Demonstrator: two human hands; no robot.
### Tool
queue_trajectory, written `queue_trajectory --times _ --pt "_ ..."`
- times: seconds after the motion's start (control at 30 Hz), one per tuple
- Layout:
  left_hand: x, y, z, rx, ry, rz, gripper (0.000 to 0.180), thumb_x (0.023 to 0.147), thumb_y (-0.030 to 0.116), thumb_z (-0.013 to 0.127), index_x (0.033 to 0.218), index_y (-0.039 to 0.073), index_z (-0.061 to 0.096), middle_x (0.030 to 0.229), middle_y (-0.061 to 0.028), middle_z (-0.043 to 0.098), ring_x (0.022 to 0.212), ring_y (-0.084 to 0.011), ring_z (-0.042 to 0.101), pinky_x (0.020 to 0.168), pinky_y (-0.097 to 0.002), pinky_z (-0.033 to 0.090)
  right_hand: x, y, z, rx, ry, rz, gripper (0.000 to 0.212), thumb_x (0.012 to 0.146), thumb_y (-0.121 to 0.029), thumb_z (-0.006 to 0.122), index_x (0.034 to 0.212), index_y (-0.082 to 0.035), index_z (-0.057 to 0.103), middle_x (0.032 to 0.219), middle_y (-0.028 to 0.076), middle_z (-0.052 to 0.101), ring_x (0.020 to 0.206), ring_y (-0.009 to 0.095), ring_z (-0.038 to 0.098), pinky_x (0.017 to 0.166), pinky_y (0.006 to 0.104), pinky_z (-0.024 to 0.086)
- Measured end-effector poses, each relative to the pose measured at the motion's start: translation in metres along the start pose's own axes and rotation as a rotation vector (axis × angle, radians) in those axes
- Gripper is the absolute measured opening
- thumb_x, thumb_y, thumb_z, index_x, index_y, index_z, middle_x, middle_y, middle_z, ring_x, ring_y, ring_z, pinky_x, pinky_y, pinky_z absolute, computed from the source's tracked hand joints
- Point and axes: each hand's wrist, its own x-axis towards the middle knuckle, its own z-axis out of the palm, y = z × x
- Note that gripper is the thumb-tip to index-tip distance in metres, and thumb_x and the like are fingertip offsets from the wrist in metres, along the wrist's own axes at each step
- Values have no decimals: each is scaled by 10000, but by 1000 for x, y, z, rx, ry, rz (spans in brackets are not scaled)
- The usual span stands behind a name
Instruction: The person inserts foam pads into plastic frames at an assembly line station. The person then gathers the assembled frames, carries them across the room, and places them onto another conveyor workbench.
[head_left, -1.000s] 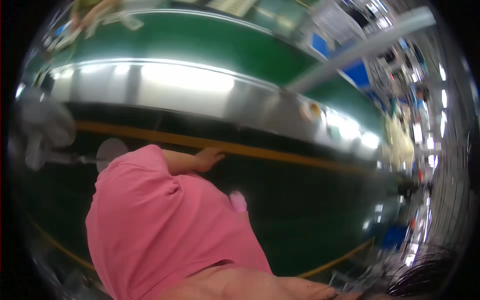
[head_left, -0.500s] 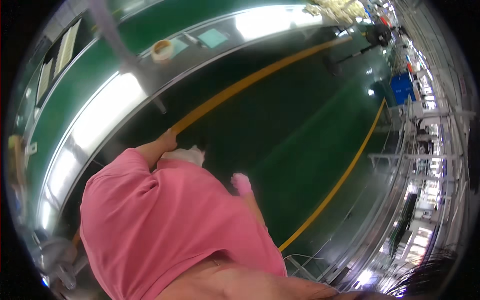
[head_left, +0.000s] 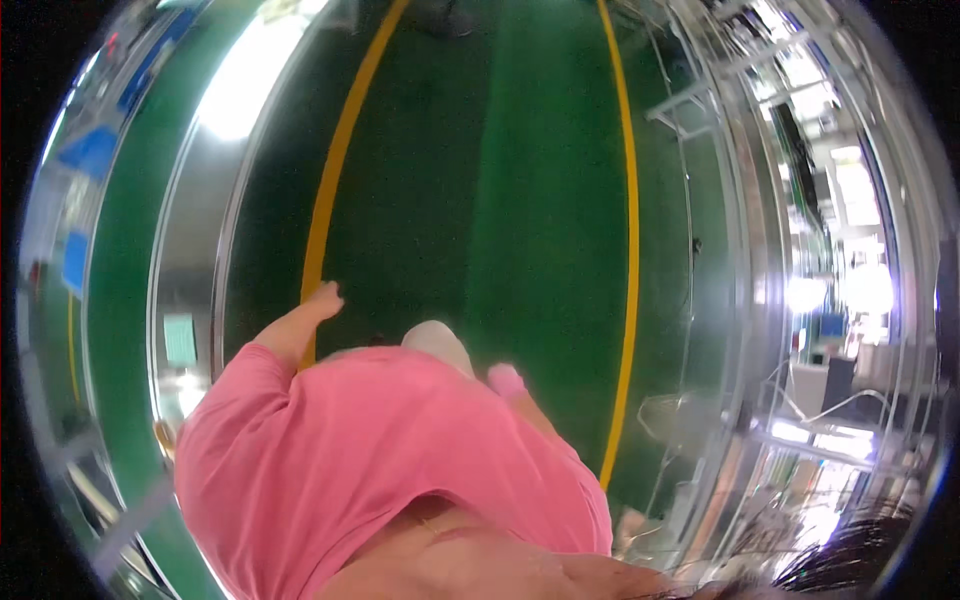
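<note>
My left hand (head_left: 325,298) hangs out ahead of my left side, over the yellow floor line (head_left: 318,240). It is bare, its fingers look loosely curled, and I see nothing in it. On the other side, my right hand (head_left: 506,380) is low by my body, over the green floor (head_left: 540,250). Blurred but compact like a fist, it looks paler and pinker than its forearm, as if in a thin glove. No object shows in it. Between the hands, a light trouser leg (head_left: 438,345) comes out from under my pink shirt (head_left: 400,430).
A long metal-edged bench (head_left: 190,240) runs along my left, with a pale green sheet (head_left: 180,340) on it. A second yellow line (head_left: 632,250) borders the walkway on the right. Beyond it stand metal frames (head_left: 690,105) and bright equipment. Blue items (head_left: 90,150) show at the far left.
The view has swung so the walkway now runs straight ahead. The bench has moved to my left side, and its sheet is nearer. A leg has come forward. Both hands stay apart.
</note>
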Motion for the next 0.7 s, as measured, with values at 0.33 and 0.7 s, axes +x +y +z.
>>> queue_trajectory --times 0.33,0.7 --pt "251 147 -98 96 119 469 295 673 201 543 867 -22 541 914 -244 543 897 -377 504 783 -414 415 117 117 -103 389 -315 135 220 749 -177 477 854 -72 639 925 131 602 863 277 581 722 356 474" --pt "442 78 -219 884 -72 430 200 647 217 571 694 24 595 778 -190 583 749 -318 570 615 -402 457 374 325 -452 796 469 255 312 758 -236 369 867 -39 586 953 193 561 901 357 517 778 396 427"
